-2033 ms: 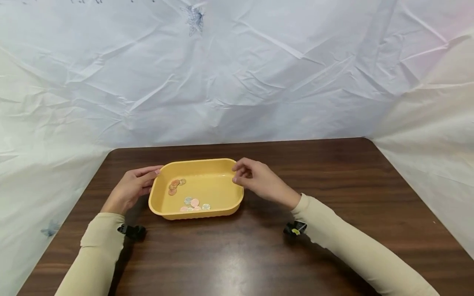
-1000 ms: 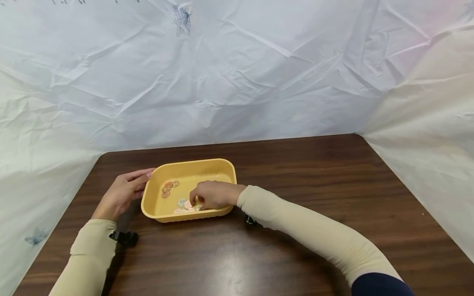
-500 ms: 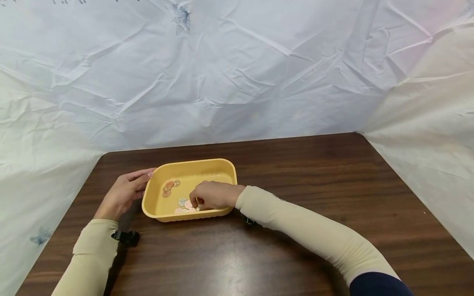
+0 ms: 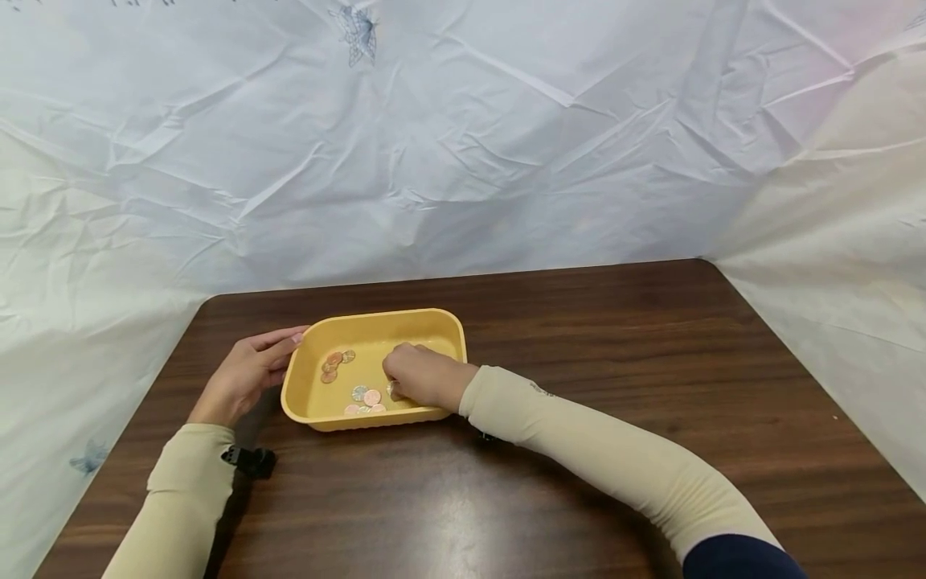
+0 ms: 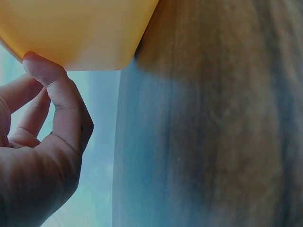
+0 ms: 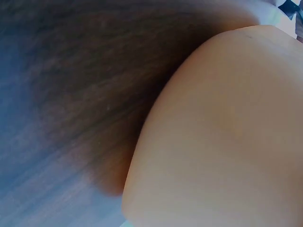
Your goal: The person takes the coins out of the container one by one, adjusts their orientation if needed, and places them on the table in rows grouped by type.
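A yellow plastic tray (image 4: 376, 420) sits on the table, with coins in it. Its left rim is pinched by my left hand (image 4: 249, 370); in the left wrist view the thumb (image 5: 45, 68) presses against the tray wall (image 5: 90, 42). Inside the tray, toward its right half, my right hand (image 4: 427, 376) has its fingers curled down and pinches a silver-coloured coin (image 4: 391, 389), mostly covered by the fingertips. Just left of it lie several copper and silver coins (image 4: 372, 397) near the front wall. Another small cluster of copper-coloured coins (image 4: 329, 375) lies at the tray's left side.
The dark wood-grain table (image 4: 579, 338) extends to the right and in front of the tray. A crumpled white sheet (image 4: 506, 145) hangs behind and along both sides. The right wrist view is mostly filled by the tray's outer wall (image 6: 218, 132).
My right hand has gone from the tray's right rim down to the front coins, then drawn slightly back and up with a coin. The left hand has stayed at the left rim.
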`<state>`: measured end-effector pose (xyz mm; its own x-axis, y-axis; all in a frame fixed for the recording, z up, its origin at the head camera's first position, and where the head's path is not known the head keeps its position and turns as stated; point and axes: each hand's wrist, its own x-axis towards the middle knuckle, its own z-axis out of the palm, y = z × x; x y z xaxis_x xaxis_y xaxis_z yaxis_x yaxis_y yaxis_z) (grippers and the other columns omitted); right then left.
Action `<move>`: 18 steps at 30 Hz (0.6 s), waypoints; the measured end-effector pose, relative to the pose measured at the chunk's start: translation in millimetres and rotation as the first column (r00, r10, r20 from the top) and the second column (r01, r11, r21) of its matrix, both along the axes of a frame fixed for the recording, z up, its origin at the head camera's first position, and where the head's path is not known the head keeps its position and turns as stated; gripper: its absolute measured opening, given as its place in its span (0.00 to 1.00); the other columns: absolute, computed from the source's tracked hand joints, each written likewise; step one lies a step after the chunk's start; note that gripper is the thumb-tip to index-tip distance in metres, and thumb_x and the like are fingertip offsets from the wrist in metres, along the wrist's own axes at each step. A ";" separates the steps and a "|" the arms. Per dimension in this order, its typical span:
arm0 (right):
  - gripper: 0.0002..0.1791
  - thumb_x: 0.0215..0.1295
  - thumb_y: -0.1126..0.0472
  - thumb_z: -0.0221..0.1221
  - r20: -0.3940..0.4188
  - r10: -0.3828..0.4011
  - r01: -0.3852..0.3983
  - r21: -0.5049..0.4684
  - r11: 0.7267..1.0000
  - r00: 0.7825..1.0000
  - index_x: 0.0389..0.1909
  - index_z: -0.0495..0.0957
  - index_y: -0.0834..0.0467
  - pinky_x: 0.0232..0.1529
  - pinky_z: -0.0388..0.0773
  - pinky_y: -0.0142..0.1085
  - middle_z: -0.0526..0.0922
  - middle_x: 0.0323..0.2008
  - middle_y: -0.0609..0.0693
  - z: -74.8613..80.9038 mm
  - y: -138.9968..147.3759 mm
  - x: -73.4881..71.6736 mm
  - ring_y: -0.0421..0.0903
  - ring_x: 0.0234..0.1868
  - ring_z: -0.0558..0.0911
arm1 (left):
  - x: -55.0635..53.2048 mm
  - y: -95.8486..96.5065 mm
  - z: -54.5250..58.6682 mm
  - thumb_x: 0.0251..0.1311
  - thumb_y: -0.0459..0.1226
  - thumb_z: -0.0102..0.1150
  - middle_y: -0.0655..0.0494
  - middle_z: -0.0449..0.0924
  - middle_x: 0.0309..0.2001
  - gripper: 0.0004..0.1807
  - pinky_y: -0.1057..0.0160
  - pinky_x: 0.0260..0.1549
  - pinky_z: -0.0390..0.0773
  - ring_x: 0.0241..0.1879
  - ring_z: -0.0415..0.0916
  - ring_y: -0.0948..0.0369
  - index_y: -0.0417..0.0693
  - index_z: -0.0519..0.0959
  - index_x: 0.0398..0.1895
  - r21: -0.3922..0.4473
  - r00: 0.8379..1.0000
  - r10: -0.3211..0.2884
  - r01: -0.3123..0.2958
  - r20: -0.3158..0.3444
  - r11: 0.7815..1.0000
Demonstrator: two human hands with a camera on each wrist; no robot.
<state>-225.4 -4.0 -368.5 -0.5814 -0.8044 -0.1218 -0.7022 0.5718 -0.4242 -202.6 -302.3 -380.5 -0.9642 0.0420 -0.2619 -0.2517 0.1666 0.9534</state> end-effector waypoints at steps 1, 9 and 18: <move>0.26 0.70 0.72 0.62 -0.009 -0.003 0.003 -0.005 1.000 1.000 0.17 0.61 0.52 0.25 0.57 0.28 0.56 0.19 0.43 -0.4 0.2 -0.2 0.38 0.22 0.56 | -0.2 0.0 -0.3 0.75 0.48 0.63 0.72 0.88 0.46 0.32 0.64 0.42 0.89 0.45 0.87 0.69 0.41 0.72 0.75 0.005 1.000 0.003 -0.003 0.001 1.000; 0.18 0.73 0.71 0.58 -0.160 0.079 -0.058 0.138 0.989 0.984 0.22 0.72 0.52 0.30 0.68 0.30 0.70 0.26 0.45 2.9 -2.7 2.2 0.40 0.26 0.66 | 0.3 0.2 -0.6 0.76 0.47 0.63 0.72 0.88 0.46 0.31 0.64 0.41 0.89 0.45 0.88 0.68 0.41 0.72 0.75 0.009 1.000 0.001 -0.001 0.000 1.000; 0.12 0.73 0.70 0.57 -0.357 0.300 -0.183 0.325 0.928 0.885 0.35 0.86 0.53 0.32 0.83 0.34 0.86 0.36 0.49 4.1 -8.6 1.4 0.41 0.28 0.77 | -0.8 0.5 0.0 0.76 0.47 0.62 0.73 0.87 0.45 0.32 0.64 0.41 0.89 0.44 0.87 0.69 0.40 0.71 0.76 -0.013 1.000 0.000 0.000 0.002 1.000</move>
<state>-224.0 -12.6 -364.4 -0.4192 -0.8936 -0.1606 -0.9078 0.4143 0.0647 -203.4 -301.8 -380.5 -0.9636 0.0387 -0.2645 -0.2537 0.1785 0.9507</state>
